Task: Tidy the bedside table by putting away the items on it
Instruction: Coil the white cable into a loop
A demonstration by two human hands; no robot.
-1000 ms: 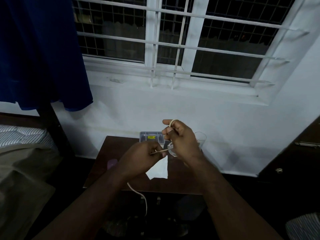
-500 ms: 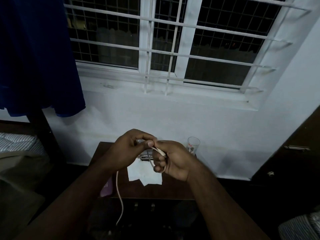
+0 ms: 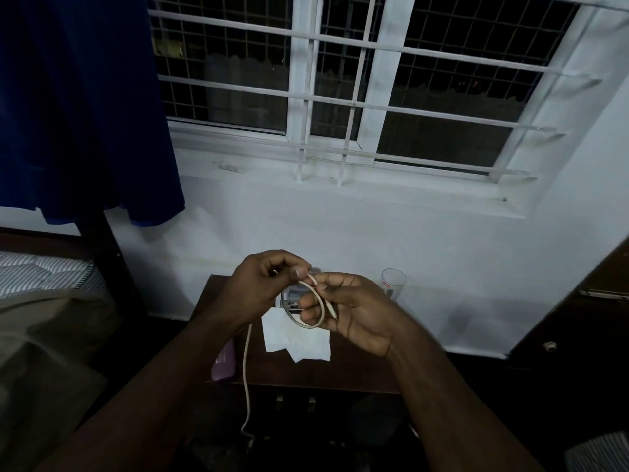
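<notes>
Grey box (image 3: 295,296) mostly behind both hands.

Two bare forearms enter from the lower edge of the view and meet above the bedside table (image 3: 340,376). No sleeve, watch, ring or band is visible on either limb within the frame.

Left hand (image 3: 262,287): bare, no glove. One thumbnail is visible, short and pale, on the side facing the table's rear edge.

Right hand (image 3: 354,315): bare, no glove. Palm creases are visible. The nails cannot be made out in the dim light.
</notes>
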